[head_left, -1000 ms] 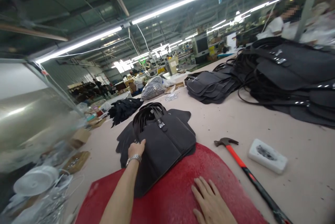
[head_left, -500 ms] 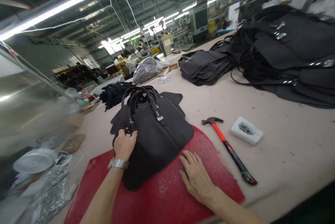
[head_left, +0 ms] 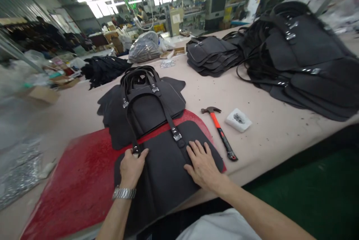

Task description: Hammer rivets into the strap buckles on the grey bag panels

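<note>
A black bag panel point(head_left: 165, 169) with a strap handle and metal buckles lies on the red mat point(head_left: 81, 180), its near edge hanging past the table's front. My left hand point(head_left: 132, 167), with a metal watch on the wrist, pinches the panel at the base of the left strap. Spread flat on the panel's right half is my right hand point(head_left: 202, 163), fingers apart, just beside the right buckle. Directly beyond lies a stack of similar black panels point(head_left: 151, 109) with looped handles, partly on the mat.
Right of the mat lie a claw hammer point(head_left: 220, 133) with a red and black handle and a white block point(head_left: 238, 120) with a dark-smudged top. Large piles of black bag panels point(head_left: 303, 64) cover the back right. Clear plastic bags point(head_left: 19, 172) lie at left.
My left hand has drawn one panel off the stack toward me, over the mat. My right hand has moved from the mat onto that panel. The view has shifted.
</note>
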`<state>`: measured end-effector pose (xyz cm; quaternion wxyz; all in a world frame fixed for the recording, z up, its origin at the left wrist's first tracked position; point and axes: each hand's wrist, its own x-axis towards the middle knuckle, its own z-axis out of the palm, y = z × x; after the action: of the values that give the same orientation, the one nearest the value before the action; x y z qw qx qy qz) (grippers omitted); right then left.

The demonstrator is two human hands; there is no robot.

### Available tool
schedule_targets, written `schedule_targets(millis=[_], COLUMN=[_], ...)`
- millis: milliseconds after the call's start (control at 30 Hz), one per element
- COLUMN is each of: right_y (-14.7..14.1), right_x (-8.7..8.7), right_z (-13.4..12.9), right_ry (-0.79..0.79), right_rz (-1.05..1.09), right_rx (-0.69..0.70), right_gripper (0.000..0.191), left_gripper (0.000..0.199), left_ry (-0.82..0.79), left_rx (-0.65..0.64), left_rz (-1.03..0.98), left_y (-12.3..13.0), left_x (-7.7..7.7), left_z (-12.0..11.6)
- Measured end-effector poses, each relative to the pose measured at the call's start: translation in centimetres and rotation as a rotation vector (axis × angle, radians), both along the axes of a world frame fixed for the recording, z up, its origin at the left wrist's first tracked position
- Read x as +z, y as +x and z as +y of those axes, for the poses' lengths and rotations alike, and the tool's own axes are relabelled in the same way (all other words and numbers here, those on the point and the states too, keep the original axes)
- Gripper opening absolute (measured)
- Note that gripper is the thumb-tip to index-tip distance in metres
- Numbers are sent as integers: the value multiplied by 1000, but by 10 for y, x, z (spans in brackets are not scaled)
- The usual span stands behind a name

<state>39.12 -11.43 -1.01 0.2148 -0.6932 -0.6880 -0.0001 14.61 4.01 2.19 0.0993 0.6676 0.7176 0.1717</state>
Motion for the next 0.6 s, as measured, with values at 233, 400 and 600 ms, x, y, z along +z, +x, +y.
schedule_targets(millis=[233,400,600], right_y=[74,134,135], right_x=[18,10,3], right_z=[9,10,20], right_ry=[-9,-202,-302], right_rz=[13,34,117], right_rx=[-344,-602,-559], right_gripper=[42,39,27], left_gripper=[48,52,50], left_ry=[79,-174,-91], left_rx=[-50,-254,-343], left_rz=[-545,-1399,-1509], left_y=[4,80,146], left_x=[1,6,-13], left_z=[-9,-21,-8])
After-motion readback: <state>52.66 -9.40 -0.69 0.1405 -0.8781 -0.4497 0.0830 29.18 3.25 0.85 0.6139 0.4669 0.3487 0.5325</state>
